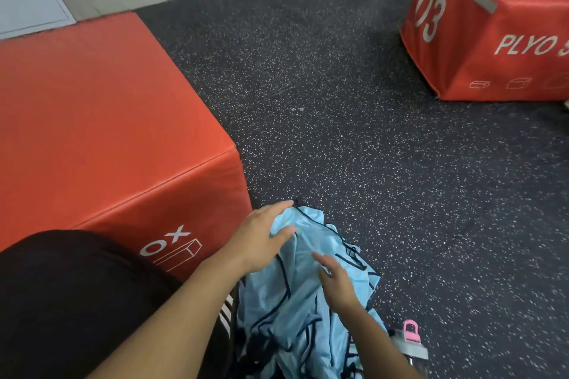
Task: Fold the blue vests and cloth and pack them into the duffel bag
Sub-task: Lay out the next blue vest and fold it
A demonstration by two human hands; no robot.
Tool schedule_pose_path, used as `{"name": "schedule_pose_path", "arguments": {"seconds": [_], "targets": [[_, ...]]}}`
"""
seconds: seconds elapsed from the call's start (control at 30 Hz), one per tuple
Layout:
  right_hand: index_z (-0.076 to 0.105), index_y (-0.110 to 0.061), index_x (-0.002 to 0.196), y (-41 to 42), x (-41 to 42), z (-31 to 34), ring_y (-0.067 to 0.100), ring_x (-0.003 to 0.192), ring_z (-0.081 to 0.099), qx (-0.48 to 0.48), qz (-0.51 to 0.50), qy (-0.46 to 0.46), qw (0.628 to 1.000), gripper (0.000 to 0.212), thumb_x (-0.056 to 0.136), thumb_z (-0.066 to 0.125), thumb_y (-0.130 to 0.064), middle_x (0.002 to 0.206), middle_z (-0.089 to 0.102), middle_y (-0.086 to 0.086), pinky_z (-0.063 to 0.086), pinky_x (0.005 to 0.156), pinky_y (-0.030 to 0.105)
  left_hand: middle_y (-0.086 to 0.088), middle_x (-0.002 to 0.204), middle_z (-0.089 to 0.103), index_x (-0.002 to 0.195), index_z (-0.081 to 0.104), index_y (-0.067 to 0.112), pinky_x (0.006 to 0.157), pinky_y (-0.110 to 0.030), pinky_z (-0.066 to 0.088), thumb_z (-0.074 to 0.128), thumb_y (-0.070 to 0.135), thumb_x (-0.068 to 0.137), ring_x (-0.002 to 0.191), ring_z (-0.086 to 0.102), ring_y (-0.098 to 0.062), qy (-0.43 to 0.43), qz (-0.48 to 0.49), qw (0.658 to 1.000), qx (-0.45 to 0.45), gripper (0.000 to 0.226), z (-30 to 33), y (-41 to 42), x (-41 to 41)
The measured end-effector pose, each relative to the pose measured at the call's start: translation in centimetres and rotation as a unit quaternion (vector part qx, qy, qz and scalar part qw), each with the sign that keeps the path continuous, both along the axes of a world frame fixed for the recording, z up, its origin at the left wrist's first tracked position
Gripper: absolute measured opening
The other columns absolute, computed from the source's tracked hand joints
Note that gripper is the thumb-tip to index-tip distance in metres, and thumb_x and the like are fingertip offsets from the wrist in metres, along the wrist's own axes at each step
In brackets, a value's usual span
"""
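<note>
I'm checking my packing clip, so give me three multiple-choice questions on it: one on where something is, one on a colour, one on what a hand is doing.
1. Where is the pile of blue vests?
A. on the speckled floor
B. on top of a red box
C. on a shelf

2. What colour is the vests' trim?
A. white
B. dark
C. yellow

3. What is the left hand doing?
A. resting flat on the pile
B. making an empty fist
C. touching the numbered box

Answers: 1 A, floor surrounds the pile; 2 B, dark edging lines the fabric; 3 A, its fingers lie straight on the cloth.
</note>
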State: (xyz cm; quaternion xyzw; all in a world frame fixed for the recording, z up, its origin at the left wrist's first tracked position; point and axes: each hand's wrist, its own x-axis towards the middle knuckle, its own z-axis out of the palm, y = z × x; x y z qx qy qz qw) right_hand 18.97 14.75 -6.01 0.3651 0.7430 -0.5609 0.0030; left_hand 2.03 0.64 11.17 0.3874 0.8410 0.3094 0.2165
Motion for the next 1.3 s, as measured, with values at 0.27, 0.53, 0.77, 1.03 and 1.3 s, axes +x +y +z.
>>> {"name": "schedule_pose_path", "arguments": {"seconds": [0.27, 0.53, 0.77, 1.03, 1.3], "targets": [[0.069, -0.028, 0.129, 0.9, -3.6, 16.5, -0.004, 0.131, 0.051, 0.011, 0.027, 0.183, 0.983, 0.045, 0.104, 0.046, 0.002, 0.135, 0.062, -0.022, 0.039, 0.112, 0.020, 0.016, 0.140, 0.053, 0.148, 0.036, 0.050, 0.113, -0.040, 0.040, 0.058, 0.043, 0.099, 0.131, 0.047, -0.006, 0.016, 0.033, 0.998, 0.048, 0.054, 5.3, -3.6, -2.6], [0.074, -0.034, 0.120, -0.8, -9.5, 33.0, 0.001, 0.125, 0.057, 0.065, 0.114, 0.293, 0.947, 0.039, 0.103, 0.055, -0.004, 0.132, 0.065, -0.020, 0.045, 0.100, 0.020, 0.014, 0.137, 0.055, 0.144, 0.038, 0.052, 0.110, -0.035, 0.042, 0.063, 0.037, 0.097, 0.125, 0.050, -0.001, 0.075, 0.071, 0.984, 0.144, 0.055, 14.8, -9.3, -5.9], [0.076, -0.030, 0.109, -6.1, -16.2, 48.9, 0.014, 0.103, 0.058, 0.092, 0.187, 0.396, 0.895, 0.030, 0.100, 0.061, -0.006, 0.116, 0.071, 0.007, 0.045, 0.097, 0.032, 0.017, 0.137, 0.054, 0.147, 0.040, 0.045, 0.107, -0.027, 0.040, 0.065, 0.034, 0.096, 0.123, 0.049, 0.006, 0.153, 0.099, 0.957, 0.226, 0.057, 27.1, -15.1, -9.6], [0.066, -0.026, 0.092, -15.8, -24.2, 62.9, 0.018, 0.095, 0.058, -0.008, 0.256, 0.439, 0.861, 0.019, 0.087, 0.079, -0.013, 0.098, 0.063, 0.001, 0.045, 0.088, 0.032, 0.016, 0.139, 0.055, 0.148, 0.042, 0.039, 0.105, -0.027, 0.047, 0.068, 0.031, 0.096, 0.125, 0.051, 0.003, 0.155, 0.148, 0.921, 0.327, 0.059, 40.9, -22.5, -13.9], [0.059, -0.020, 0.102, -23.3, -29.2, 70.7, 0.022, 0.098, 0.062, -0.047, 0.311, 0.462, 0.829, 0.027, 0.093, 0.065, 0.005, 0.105, 0.065, 0.005, 0.049, 0.084, 0.035, 0.012, 0.119, 0.070, 0.136, 0.052, 0.033, 0.097, -0.036, 0.055, 0.080, 0.028, 0.084, 0.106, 0.068, -0.003, 0.161, 0.195, 0.916, 0.313, 0.059, 44.8, -29.1, -15.5]]}}
